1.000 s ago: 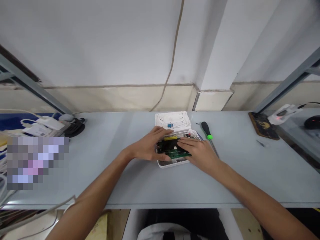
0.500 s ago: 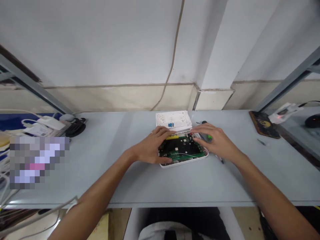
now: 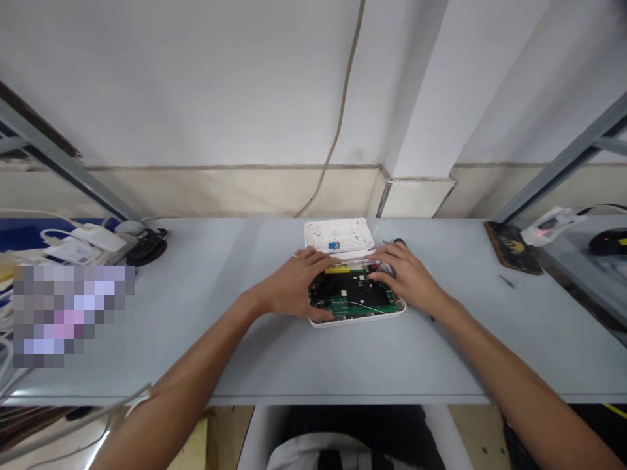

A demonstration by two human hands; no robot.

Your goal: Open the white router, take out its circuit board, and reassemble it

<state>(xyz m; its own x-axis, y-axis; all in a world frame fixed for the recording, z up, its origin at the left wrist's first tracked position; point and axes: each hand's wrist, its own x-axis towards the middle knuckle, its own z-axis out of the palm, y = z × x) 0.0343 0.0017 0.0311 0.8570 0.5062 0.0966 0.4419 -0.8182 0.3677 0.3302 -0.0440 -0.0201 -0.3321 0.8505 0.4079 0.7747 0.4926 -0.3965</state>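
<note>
Left hand (image 3: pixel 296 285) and right hand (image 3: pixel 409 279), fingers (image 3: pixel 318 257) spread open, on one circuit board (image 3: pixel 350 294) in one white casing (image 3: pixel 357 322)

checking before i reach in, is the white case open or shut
Open: the white cover lies beyond the base, leaving the green circuit board bare between the left hand and right hand.

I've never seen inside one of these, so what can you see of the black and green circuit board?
The circuit board is flat and rectangular, mostly matte black, with a green strip of small components along its near edge. A thin white wire crosses the green part, and a yellow strip lies along the far edge. The board sits flat in an open white plastic case. The left hand covers its left side, and the right hand reaches over its far right corner.
</note>
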